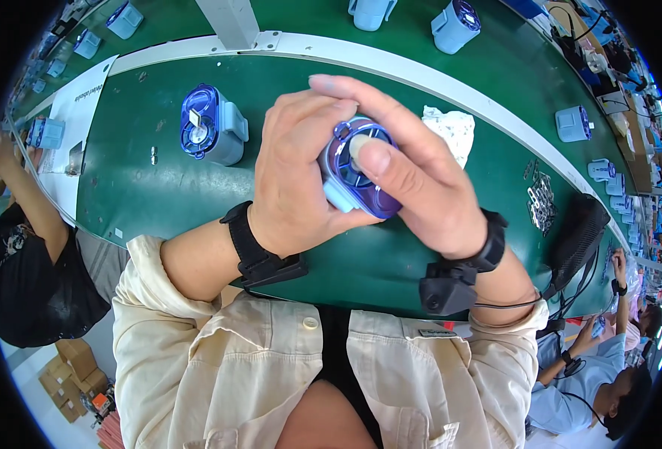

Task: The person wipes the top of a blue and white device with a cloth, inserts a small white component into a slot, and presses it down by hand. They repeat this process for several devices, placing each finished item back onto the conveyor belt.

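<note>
Both my hands are closed round a light-blue canister with a see-through purple lid (382,202), held up over the green table. My left hand (292,168) wraps its left side, fingers curled over the far edge. From the right, my right hand (439,187) grips it, its thumb resting on the spoked round opening in the lid. A pale rounded bit (357,147) shows at that thumb's tip; I cannot tell what it is. Another canister of the same kind (230,131) stands on the table to the left, a small white tag on its lid.
Small metal pieces (153,155) lie left, with a heap of metal parts (542,203) at right. Crumpled white wrapping (450,133) and a black pouch (581,233) are also right. A white rail (346,51) crosses behind, more canisters (456,28) beyond. People work at both sides.
</note>
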The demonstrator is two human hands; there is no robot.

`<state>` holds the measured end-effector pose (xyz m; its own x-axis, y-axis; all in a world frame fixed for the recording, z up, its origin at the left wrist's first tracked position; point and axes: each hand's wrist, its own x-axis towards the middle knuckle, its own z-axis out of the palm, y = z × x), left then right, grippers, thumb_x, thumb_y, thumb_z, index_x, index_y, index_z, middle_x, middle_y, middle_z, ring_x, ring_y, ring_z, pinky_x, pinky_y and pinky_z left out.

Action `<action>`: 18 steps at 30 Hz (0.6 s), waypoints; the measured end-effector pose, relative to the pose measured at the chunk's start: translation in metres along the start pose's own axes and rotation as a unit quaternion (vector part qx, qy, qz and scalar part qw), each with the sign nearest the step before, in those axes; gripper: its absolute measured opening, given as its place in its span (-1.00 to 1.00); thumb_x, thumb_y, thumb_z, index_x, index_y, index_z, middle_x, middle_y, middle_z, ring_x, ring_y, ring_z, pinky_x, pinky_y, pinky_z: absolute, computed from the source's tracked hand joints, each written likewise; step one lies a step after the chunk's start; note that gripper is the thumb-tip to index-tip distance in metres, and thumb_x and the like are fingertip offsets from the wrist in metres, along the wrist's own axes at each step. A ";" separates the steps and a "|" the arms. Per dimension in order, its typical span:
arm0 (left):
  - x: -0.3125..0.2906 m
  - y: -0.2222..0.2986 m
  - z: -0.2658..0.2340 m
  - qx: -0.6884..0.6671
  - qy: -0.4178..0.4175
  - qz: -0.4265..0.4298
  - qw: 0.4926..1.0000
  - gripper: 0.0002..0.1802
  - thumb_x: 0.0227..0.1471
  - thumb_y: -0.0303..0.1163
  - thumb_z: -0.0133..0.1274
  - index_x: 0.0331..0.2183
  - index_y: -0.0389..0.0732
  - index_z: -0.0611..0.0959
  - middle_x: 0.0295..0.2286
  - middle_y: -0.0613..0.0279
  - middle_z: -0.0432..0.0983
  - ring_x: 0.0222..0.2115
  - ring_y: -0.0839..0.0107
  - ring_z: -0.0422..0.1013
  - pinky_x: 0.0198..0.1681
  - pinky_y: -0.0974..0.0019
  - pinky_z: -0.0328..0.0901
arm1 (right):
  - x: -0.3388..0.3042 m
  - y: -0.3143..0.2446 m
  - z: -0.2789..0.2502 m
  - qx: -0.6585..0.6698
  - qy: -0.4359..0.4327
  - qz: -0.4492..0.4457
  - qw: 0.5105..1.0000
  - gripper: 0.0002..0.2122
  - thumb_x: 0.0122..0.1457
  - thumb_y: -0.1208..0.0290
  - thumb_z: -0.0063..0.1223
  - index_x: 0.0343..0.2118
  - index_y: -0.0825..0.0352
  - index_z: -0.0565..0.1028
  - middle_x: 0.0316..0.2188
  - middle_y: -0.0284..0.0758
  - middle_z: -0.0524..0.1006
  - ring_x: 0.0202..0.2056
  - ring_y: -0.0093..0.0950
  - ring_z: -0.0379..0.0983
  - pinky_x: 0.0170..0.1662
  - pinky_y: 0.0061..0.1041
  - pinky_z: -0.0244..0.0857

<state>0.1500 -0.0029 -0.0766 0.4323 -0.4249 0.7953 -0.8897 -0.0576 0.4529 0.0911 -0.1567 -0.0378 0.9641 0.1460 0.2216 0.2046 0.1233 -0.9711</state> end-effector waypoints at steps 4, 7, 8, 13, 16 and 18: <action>0.002 0.001 -0.004 0.019 -0.016 -0.001 1.000 -0.03 -0.47 -0.26 0.48 0.02 -0.21 0.34 -0.10 0.03 0.38 -0.16 0.00 0.36 -0.09 0.04 0.27 | -0.002 0.002 -0.001 0.003 -0.025 -0.027 0.999 -0.49 0.27 0.28 -0.02 0.21 0.44 0.24 0.16 -0.23 0.33 0.09 -0.46 0.31 0.15 -0.48 0.16; -0.002 -0.001 -0.001 -0.007 -0.002 0.000 1.000 -0.01 -0.49 -0.26 0.49 0.03 -0.20 0.34 -0.10 0.03 0.38 -0.15 0.01 0.36 -0.09 0.04 0.27 | -0.003 0.005 -0.002 -0.029 -0.029 -0.049 0.998 -0.50 0.29 0.25 -0.05 0.21 0.43 0.25 0.16 -0.24 0.33 0.09 -0.47 0.31 0.15 -0.50 0.16; -0.002 -0.001 0.000 -0.009 -0.001 0.005 1.000 0.00 -0.49 -0.27 0.49 0.03 -0.20 0.34 -0.10 0.03 0.37 -0.15 0.01 0.36 -0.08 0.04 0.27 | -0.003 0.007 -0.003 -0.047 -0.029 -0.057 0.997 -0.50 0.29 0.24 -0.05 0.21 0.42 0.26 0.16 -0.25 0.33 0.08 -0.48 0.32 0.15 -0.50 0.16; -0.004 -0.010 0.004 -0.050 -0.005 0.014 0.999 0.01 -0.51 -0.28 0.50 0.04 -0.20 0.34 -0.09 0.03 0.37 -0.13 0.01 0.36 -0.06 0.05 0.27 | -0.001 0.009 -0.005 -0.009 -0.017 -0.030 0.999 -0.52 0.27 0.30 -0.01 0.20 0.40 0.28 0.13 -0.27 0.36 0.06 -0.50 0.33 0.13 -0.52 0.18; -0.003 -0.010 0.004 -0.067 -0.011 0.012 0.998 0.02 -0.51 -0.29 0.50 0.04 -0.20 0.33 -0.08 0.02 0.38 -0.12 0.01 0.36 -0.05 0.05 0.27 | 0.001 -0.002 -0.010 0.120 -0.017 0.065 0.991 -0.53 0.24 0.37 0.03 0.20 0.38 0.30 0.10 -0.28 0.39 0.05 -0.52 0.34 0.11 -0.52 0.20; -0.003 -0.009 0.003 -0.066 -0.017 0.007 0.998 0.03 -0.51 -0.29 0.50 0.05 -0.20 0.33 -0.08 0.02 0.38 -0.12 0.01 0.36 -0.04 0.05 0.27 | 0.001 -0.003 -0.010 0.183 -0.017 0.110 0.977 -0.53 0.23 0.40 0.05 0.20 0.36 0.30 0.09 -0.28 0.40 0.04 -0.54 0.34 0.11 -0.52 0.20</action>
<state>0.1566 -0.0042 -0.0842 0.4131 -0.4548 0.7890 -0.8674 0.0674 0.4930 0.0930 -0.1666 -0.0354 0.9704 0.2408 0.0196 -0.0878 0.4270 -0.9000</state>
